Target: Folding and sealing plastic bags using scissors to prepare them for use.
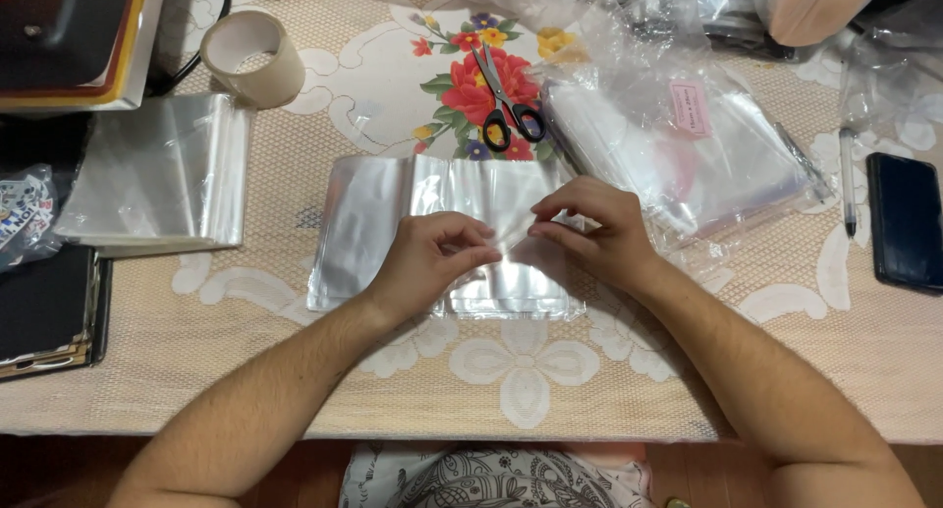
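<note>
A clear plastic bag (pixel 491 198) lies on a pile of flat clear bags (pixel 359 228) in the middle of the table. My left hand (pixel 427 257) pinches the bag's edge with thumb and fingers. My right hand (pixel 599 228) pinches the same bag just to the right, fingertips almost meeting the left hand's. Both wrists rest on the pile.
Black-handled scissors (pixel 506 105) lie on the floral tablecloth behind the pile. A tape roll (pixel 253 56) stands at the back left, a stack of clear bags (pixel 157 174) at the left, packed bags (pixel 688 144) at the right. A pen (pixel 847 179) and a dark phone (pixel 906 223) lie far right.
</note>
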